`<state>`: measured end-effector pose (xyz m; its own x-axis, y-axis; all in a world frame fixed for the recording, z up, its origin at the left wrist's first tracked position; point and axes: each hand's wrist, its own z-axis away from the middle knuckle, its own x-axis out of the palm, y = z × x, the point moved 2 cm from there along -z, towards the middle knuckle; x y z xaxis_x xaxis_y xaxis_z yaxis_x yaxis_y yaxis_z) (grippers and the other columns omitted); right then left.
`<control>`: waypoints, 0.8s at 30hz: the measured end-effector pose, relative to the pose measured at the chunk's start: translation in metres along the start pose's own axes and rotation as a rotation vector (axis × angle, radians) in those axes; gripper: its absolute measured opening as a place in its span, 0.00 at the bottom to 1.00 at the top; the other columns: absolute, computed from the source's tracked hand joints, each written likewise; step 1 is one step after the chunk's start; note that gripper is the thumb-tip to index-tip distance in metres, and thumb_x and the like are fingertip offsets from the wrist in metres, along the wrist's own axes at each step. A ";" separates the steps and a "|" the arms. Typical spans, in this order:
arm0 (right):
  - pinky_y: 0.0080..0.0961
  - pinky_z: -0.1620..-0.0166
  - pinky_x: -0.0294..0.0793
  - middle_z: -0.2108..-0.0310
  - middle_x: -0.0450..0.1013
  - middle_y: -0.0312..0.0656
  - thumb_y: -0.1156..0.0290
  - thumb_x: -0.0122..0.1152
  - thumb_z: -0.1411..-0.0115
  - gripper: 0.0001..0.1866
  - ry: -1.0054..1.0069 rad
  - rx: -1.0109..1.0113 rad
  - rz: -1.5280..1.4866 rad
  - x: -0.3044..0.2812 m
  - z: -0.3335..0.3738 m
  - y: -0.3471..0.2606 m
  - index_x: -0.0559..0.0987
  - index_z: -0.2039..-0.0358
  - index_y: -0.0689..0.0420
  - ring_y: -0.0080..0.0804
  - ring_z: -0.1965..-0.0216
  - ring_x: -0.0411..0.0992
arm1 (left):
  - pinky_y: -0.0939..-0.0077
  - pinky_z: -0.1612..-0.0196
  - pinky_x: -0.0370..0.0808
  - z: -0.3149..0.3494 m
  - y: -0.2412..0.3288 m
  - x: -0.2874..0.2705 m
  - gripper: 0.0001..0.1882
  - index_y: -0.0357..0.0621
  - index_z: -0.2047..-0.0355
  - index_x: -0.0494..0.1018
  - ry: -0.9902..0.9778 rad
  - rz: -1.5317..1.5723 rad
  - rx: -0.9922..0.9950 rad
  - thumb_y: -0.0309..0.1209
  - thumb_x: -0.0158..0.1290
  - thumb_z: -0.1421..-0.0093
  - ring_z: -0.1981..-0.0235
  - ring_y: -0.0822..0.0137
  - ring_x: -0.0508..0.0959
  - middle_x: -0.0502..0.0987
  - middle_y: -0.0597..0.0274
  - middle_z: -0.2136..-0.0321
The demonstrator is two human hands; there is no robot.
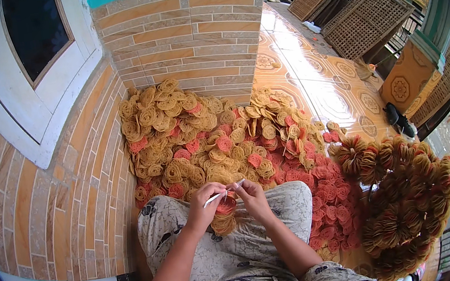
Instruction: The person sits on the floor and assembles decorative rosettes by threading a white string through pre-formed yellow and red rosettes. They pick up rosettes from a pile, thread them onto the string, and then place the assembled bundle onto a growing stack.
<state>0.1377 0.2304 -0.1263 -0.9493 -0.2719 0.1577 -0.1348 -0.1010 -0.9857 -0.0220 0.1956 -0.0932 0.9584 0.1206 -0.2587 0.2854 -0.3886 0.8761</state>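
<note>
Above my lap, my left hand (204, 203) pinches a thin white tie strip (212, 200), one end of which sticks out below the fingers. Close beside it, my right hand (254, 200) has thumb and fingers pressed together on the strip's other end. Between the two hands hangs a small bundle of round, lacy discs (224, 224), reddish at the top and yellow below, resting against my patterned trousers (189, 257). The strip seems to run round the bundle's top; my fingers partly hide it. A big heap of loose yellow discs (172, 121) lies just beyond my knees.
Red discs (334, 205) spread beside my right knee. Further right stand tied clusters of discs (406, 197). A brick-tiled wall (180, 50) and a white door (57, 99) close in the far and left sides. Woven drying racks (367, 19) lean beyond the tiled floor (337, 90); dark shoes (399, 119) lie nearby.
</note>
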 end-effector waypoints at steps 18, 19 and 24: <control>0.23 0.67 0.77 0.69 0.75 0.39 0.69 0.51 0.33 0.09 0.266 0.263 -0.232 -0.022 0.040 0.019 0.73 0.66 0.62 0.26 0.70 0.75 | 0.68 0.59 0.77 0.071 -0.011 0.024 0.07 0.44 0.65 0.62 0.351 0.810 -0.835 0.29 0.49 0.33 0.61 0.70 0.75 0.69 0.63 0.63; 0.24 0.68 0.78 0.70 0.75 0.40 0.68 0.51 0.33 0.10 0.299 0.386 -0.139 -0.022 0.046 0.025 0.73 0.66 0.62 0.27 0.69 0.76 | 0.67 0.58 0.76 0.081 -0.014 0.029 0.07 0.45 0.65 0.62 0.414 0.851 -1.036 0.29 0.49 0.34 0.61 0.70 0.75 0.69 0.63 0.63; 0.25 0.68 0.78 0.70 0.74 0.36 0.66 0.51 0.33 0.08 0.194 0.102 -0.259 -0.027 0.069 0.009 0.74 0.62 0.57 0.29 0.69 0.78 | 0.67 0.57 0.74 0.095 -0.015 0.018 0.05 0.47 0.63 0.64 0.361 0.894 -0.719 0.29 0.49 0.34 0.61 0.70 0.75 0.72 0.64 0.63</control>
<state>0.1812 0.1710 -0.1355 -0.9249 -0.0382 0.3783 -0.3589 -0.2404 -0.9019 -0.0087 0.1163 -0.1495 0.7266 0.3614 0.5843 -0.6576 0.1196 0.7438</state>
